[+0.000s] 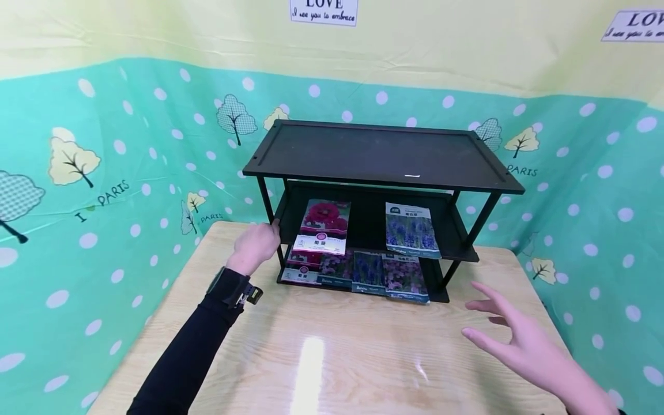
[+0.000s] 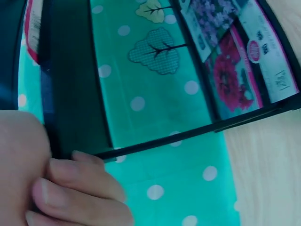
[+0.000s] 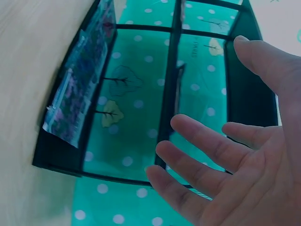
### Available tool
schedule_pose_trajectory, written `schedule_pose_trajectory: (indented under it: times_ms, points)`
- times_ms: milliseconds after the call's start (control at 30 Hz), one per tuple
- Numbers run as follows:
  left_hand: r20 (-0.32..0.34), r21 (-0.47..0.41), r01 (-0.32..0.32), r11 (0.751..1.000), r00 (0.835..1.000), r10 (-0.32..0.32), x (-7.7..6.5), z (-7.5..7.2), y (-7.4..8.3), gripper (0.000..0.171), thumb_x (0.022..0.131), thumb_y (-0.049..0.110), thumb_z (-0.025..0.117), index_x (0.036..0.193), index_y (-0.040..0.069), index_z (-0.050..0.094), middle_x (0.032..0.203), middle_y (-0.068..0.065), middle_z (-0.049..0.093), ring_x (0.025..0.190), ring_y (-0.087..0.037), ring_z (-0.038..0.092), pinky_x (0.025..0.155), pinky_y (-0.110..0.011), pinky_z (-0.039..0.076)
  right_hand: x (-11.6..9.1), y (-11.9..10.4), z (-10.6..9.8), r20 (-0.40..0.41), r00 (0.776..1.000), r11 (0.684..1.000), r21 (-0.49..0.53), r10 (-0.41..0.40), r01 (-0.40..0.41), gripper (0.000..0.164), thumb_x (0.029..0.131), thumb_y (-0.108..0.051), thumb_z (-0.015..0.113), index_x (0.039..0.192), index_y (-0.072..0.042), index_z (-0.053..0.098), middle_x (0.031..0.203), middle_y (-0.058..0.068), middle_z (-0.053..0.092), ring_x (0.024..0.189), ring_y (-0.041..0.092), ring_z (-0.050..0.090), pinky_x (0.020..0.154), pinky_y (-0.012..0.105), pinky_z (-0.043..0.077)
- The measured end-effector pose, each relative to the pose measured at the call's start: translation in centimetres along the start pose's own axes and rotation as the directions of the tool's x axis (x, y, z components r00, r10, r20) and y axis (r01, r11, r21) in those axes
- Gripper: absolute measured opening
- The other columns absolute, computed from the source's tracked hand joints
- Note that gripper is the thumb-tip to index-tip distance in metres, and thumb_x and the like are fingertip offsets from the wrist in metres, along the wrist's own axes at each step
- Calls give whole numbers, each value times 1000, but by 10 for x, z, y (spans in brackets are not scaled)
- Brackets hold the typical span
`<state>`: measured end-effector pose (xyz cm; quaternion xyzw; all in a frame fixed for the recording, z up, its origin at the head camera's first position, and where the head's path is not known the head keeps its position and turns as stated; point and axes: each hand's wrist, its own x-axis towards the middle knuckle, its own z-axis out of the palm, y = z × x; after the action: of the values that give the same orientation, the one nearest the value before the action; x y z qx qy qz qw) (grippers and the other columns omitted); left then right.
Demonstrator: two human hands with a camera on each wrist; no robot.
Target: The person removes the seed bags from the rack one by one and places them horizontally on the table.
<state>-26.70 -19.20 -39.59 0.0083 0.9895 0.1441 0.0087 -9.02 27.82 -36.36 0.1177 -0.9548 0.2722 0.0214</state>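
Note:
A black three-tier shelf rack (image 1: 384, 151) stands on the table. My left hand (image 1: 257, 246) grips the left end of its middle board, beside the front post; in the left wrist view the curled fingers (image 2: 84, 188) wrap that board's edge. Two seed packets lie on the middle board: a red-flower packet (image 1: 324, 225) at the left and a blue-flower packet (image 1: 411, 230) at the right. My right hand (image 1: 524, 340) hovers in front of the rack's right side, holding nothing, fingers spread and relaxed. The right wrist view shows its palm turned toward the rack.
Several more seed packets (image 1: 369, 271) lie in a row on the bottom board, their front edges near its lip. A small white mark (image 1: 412, 176) shows on the top board. Behind the wooden table (image 1: 363, 346) hangs a green dotted cloth (image 1: 155, 144) on three sides.

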Motion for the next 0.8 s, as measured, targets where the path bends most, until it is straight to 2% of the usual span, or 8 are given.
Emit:
schedule_pose_trajectory:
  times_ms: [100,200,300,433,533,633,667,800]
  points:
    - [53,55,-23,998,998,20,-1,-2,-1,44,99,23,27,134,6,48,101,-15,62,60,-22,53,38,-34,40,2,-1,-11,-6,1000,1000,-9,0,0,75,85,-42,67,146,-33,24,118,0,64,102,-10,53,78,20,50]
    - [69,6,-23,1000,997,22,-1,-3,-2,43,99,24,26,129,5,51,99,-15,61,61,-23,53,40,-35,39,4,-1,-21,13,999,999,-23,31,-31,74,86,-44,65,146,-36,22,119,2,64,102,5,61,74,25,53]
    - [30,-80,-28,996,999,31,1,-1,-4,44,100,29,22,123,8,53,87,-13,56,60,-23,51,42,-34,38,8,-2,-31,17,999,999,-23,48,-47,73,87,-44,64,146,-38,22,119,4,64,99,19,65,69,28,54]
    - [-25,-116,-81,990,997,78,2,3,-4,42,101,29,21,117,8,54,80,-11,50,58,-22,50,43,-32,37,13,-1,-42,11,999,999,-9,42,-42,70,86,-42,65,145,-35,28,118,8,64,93,-1,63,68,22,53]
    - [-29,-115,-98,988,995,95,2,6,-5,41,101,27,22,118,6,53,83,-11,49,59,-22,50,44,-31,37,17,0,-47,18,999,999,-5,36,-36,68,86,-41,65,144,-31,32,119,8,63,92,-16,54,68,19,52]
    - [-18,-124,-86,989,996,84,2,7,-5,43,101,27,22,123,6,51,87,-11,49,60,-22,51,44,-30,38,23,2,-52,33,999,999,3,40,-40,68,87,-40,65,145,-28,32,122,11,61,96,-16,53,68,19,52]
    - [-10,-144,-65,987,998,64,2,7,-5,45,101,30,21,126,7,50,84,-11,49,59,-22,50,44,-31,37,26,2,-54,40,998,999,5,45,-46,69,87,-40,64,145,-27,31,124,12,60,99,-9,56,67,20,52]
    - [15,-152,-28,988,999,31,2,4,-6,50,102,32,18,138,7,42,86,-13,52,58,-21,49,44,-31,37,36,4,-64,50,998,999,21,44,-45,68,88,-38,64,146,-23,30,126,16,58,102,-6,57,67,19,52]
